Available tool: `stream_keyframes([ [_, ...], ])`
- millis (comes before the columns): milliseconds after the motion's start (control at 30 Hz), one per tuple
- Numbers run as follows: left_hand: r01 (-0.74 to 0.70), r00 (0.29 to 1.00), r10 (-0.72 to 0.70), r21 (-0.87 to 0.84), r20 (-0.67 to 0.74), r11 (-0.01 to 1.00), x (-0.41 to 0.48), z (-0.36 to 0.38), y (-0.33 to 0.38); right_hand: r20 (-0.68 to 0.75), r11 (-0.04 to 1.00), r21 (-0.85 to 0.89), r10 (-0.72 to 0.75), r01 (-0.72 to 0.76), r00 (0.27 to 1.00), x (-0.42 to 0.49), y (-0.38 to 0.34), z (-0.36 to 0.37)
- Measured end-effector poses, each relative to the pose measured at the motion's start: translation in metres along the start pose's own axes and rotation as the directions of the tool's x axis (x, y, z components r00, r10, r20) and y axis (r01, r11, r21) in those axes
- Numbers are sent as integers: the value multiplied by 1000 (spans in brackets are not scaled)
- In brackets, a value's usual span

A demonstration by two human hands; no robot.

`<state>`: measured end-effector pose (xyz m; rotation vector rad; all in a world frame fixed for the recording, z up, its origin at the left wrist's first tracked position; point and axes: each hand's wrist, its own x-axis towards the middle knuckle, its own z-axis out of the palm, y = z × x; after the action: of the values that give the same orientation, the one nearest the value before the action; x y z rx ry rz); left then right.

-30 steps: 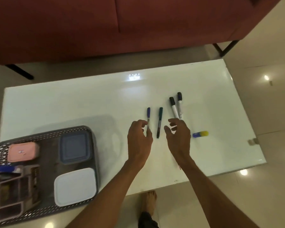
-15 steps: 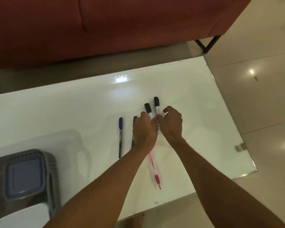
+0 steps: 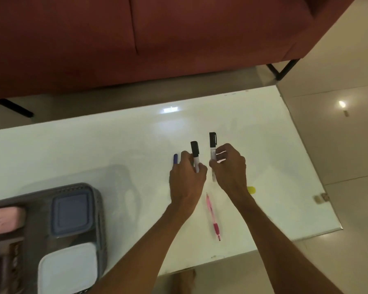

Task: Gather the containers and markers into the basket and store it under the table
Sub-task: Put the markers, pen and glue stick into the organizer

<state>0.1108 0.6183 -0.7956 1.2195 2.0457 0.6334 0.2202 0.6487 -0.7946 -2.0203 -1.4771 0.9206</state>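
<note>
Since half a second ago we lift two black-capped markers off the desk [image 3: 115,145] at frame centre, left hand [image 3: 186,183] fingers closed on one marker [image 3: 195,154], right hand [image 3: 228,166] on the other marker [image 3: 212,149], next carrying them to the basket [image 3: 100,209] lower left.

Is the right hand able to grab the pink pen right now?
Probably not right away. The right hand is already closed around a black-capped marker. The pink pen lies bare on the table just below it, nothing covering it, so only the full hand gets in the way.
</note>
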Motion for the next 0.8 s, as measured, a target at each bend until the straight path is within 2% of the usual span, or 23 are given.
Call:
stream_keyframes([
  [100, 0, 999, -3, -93, -33, 996, -29, -50, -19, 20, 997, 60, -42, 41, 999, -36, -28, 10],
  [300, 49, 982, -98, -282, -163, 958, -85, -156, -76, 182, 968, 237, -121, 75, 976, -124, -88, 42],
  [567, 68, 918, -232, -450, -321, 890, -162, -280, -177, 403, 895, 443, -258, 59, 878, -242, -173, 109],
  [667, 55, 879, -244, -421, -409, 905, -184, -318, -213, 460, 885, 464, -283, 44, 841, -283, -198, 145],
  [800, 68, 833, -282, -418, -475, 906, -198, -350, -256, 514, 895, 434, -339, 102, 788, -324, -217, 185],
])
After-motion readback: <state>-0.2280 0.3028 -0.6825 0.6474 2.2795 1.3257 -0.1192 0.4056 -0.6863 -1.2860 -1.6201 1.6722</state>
